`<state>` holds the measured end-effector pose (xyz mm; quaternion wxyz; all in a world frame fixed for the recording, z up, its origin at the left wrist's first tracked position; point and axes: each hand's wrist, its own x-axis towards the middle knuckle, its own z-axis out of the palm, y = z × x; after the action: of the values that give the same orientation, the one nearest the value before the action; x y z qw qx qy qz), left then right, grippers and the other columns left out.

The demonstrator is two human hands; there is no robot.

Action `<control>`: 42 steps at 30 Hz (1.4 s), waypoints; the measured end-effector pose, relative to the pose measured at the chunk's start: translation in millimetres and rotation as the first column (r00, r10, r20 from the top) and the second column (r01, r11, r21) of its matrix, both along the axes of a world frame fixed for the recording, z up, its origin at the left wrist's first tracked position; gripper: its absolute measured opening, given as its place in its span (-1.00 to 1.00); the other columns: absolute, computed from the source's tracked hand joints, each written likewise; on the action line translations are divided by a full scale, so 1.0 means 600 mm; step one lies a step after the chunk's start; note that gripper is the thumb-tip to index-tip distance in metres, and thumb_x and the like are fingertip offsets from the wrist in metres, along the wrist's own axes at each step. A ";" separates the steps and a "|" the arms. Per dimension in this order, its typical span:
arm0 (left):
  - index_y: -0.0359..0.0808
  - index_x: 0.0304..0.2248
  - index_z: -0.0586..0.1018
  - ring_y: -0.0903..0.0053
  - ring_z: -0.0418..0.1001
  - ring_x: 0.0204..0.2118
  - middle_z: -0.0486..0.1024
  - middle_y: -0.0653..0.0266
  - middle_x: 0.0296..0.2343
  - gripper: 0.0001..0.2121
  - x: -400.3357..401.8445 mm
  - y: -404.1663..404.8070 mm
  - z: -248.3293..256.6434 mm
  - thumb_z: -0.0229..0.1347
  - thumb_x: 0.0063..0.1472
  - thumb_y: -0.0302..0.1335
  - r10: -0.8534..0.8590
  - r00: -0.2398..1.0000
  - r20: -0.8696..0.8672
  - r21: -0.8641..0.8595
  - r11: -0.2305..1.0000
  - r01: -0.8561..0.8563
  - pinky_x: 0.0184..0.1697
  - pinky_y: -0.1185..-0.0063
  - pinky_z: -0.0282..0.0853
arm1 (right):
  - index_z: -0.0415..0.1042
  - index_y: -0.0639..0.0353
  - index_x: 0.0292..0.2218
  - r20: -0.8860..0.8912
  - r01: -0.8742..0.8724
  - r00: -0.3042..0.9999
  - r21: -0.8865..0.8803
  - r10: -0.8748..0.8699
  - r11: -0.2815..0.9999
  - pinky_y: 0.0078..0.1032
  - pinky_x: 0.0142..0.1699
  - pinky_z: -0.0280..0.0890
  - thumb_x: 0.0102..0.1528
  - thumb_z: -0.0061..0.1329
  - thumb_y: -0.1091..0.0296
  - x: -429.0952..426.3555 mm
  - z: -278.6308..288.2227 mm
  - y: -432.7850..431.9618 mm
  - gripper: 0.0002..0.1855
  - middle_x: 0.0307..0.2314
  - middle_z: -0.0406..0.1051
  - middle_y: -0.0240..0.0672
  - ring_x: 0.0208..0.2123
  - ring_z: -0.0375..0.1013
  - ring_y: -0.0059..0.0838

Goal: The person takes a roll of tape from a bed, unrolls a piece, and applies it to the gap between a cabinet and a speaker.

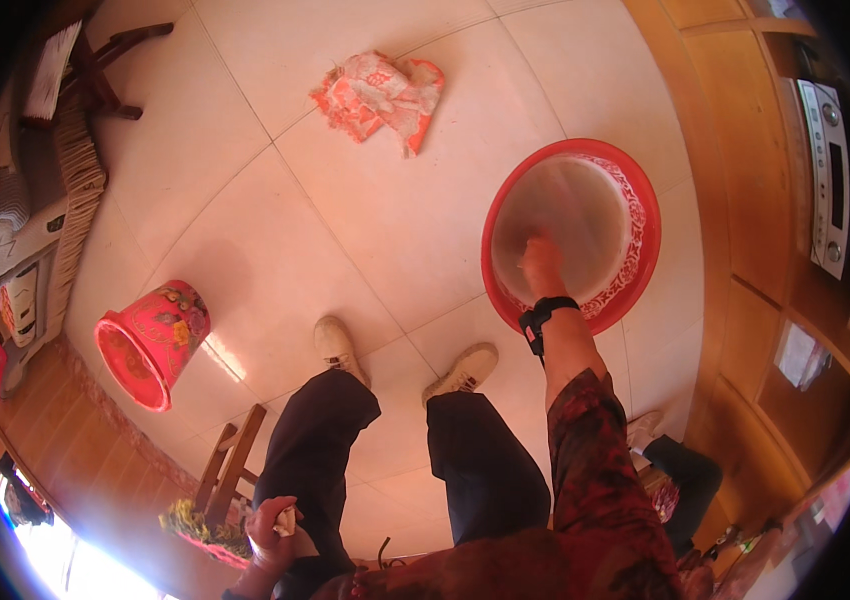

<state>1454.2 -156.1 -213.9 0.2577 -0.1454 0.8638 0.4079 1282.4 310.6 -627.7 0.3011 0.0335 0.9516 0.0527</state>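
My right hand (543,266) reaches into a red plastic basin (496,247) with a white patterned inner band. Cloudy water (567,202) fills the basin and hides my fingers, so their grip cannot be seen. A black strap with a small device circles that wrist. Low in the view, my left hand (273,534) is beside my left knee, its fingers curled around a small pale crumpled piece (285,520), whose material is unclear. On the floor ahead lies a bunched red-and-beige patterned cloth (384,97), apart from both hands.
A floral red bucket (170,330) stands on the tiled floor at left. Wooden cabinets (744,172) holding a silver audio unit (826,180) line the right. A wooden stool (226,469) is near my left leg. Another person's leg (684,480) shows at lower right.
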 end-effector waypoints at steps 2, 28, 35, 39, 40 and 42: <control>-0.35 -0.39 0.39 0.49 0.38 -0.61 0.37 0.24 -0.66 -0.76 0.000 -0.004 0.002 -0.10 -0.15 -0.70 0.008 1.000 0.027 0.016 1.000 -0.009 -0.54 0.62 0.27 | 0.41 0.11 -0.38 0.023 -0.032 0.999 -0.070 0.034 0.997 -0.36 -0.27 0.27 -0.21 -0.03 0.34 0.000 0.010 -0.017 -0.75 -0.35 0.34 -0.18 -0.29 0.34 -0.21; -0.35 -0.38 0.40 0.66 0.29 -0.62 0.35 0.36 -0.70 -0.84 0.020 -0.108 0.089 -0.15 0.00 -0.61 0.494 0.862 0.111 0.163 0.847 -0.506 -0.52 0.69 0.20 | 0.40 0.16 -0.41 0.171 0.669 0.270 -0.741 -0.948 0.057 -0.71 -0.64 0.24 -0.08 -0.15 0.29 -0.002 0.756 -0.101 -0.80 -0.56 0.34 -0.42 -0.54 0.34 -0.59; -0.36 -0.37 0.40 0.67 0.28 -0.62 0.35 0.36 -0.70 -0.83 -0.016 -0.182 0.170 -0.16 0.00 -0.62 0.544 0.836 0.071 0.229 0.807 -0.545 -0.51 0.69 0.19 | 0.38 0.25 -0.43 -0.227 0.610 0.545 -0.553 -0.807 0.568 -0.53 -0.44 0.27 -0.14 -0.07 0.22 0.000 0.812 -0.111 -0.72 -0.54 0.38 -0.22 -0.52 0.37 -0.38; -0.34 -0.36 0.41 0.67 0.28 -0.63 0.36 0.34 -0.71 -0.80 -0.015 -0.246 0.169 -0.13 -0.04 -0.58 0.522 0.853 -0.023 0.134 0.847 -0.515 -0.56 0.67 0.19 | 0.37 0.25 -0.46 -0.266 0.585 0.541 -0.562 -0.798 0.584 -0.44 -0.30 0.27 -0.18 -0.05 0.19 -0.005 0.837 -0.113 -0.70 -0.51 0.39 -0.13 -0.43 0.39 -0.23; -0.34 -0.36 0.41 0.67 0.28 -0.62 0.36 0.34 -0.71 -0.80 -0.012 -0.260 0.170 -0.13 -0.04 -0.58 0.519 0.852 -0.059 0.126 0.851 -0.510 -0.56 0.67 0.19 | 0.37 0.25 -0.46 -0.267 0.580 0.538 -0.571 -0.800 0.581 -0.44 -0.30 0.27 -0.18 -0.05 0.19 -0.006 0.850 -0.120 -0.70 -0.51 0.39 -0.13 -0.43 0.39 -0.23; -0.35 -0.36 0.41 0.60 0.32 -0.61 0.38 0.28 -0.70 -0.79 0.002 -0.297 0.163 -0.11 -0.05 -0.54 0.510 0.848 -0.141 0.111 0.860 -0.498 -0.54 0.61 0.21 | 0.38 0.24 -0.47 -0.262 0.493 0.717 -0.464 -0.646 0.736 -0.41 -0.29 0.27 -0.16 -0.05 0.14 -0.014 0.887 -0.134 -0.69 -0.49 0.38 -0.14 -0.42 0.39 -0.23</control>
<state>1455.2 -334.1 -116.4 0.0739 -0.3235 0.7988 0.5017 1274.1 230.3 -95.4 0.0984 0.2845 0.9259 -0.2281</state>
